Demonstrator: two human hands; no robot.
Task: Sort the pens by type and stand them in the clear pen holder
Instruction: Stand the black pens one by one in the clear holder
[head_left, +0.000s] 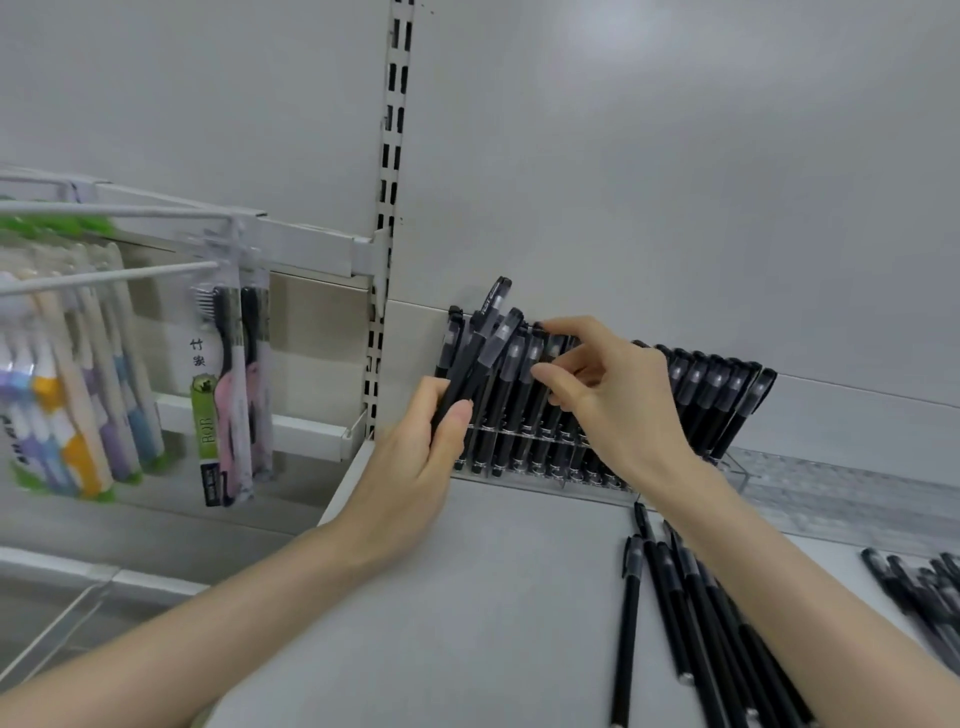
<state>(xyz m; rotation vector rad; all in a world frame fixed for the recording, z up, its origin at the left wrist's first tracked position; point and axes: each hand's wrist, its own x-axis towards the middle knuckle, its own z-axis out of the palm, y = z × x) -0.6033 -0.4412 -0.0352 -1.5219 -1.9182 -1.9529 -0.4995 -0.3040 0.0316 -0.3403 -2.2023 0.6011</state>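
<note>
This is a shop. The grey back wall (675, 156) has a metal strip with slots (392, 156) running up it — the kind that holds shop shelves. At 9 o'clock, packs of toothbrushes (67, 395) hang in rows on long white hooks (109, 278), waiting to be sold. On the grey shelf (493, 571) many same-looking black pens (524, 395) stand in a clear pen holder (737, 467) — lots of one thing, like in a store.

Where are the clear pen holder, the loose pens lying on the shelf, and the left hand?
clear pen holder (737, 470), head view, bare right end wall.
loose pens (675, 603), head view, middle of the barrels.
left hand (415, 457), head view, back of the hand.
</note>
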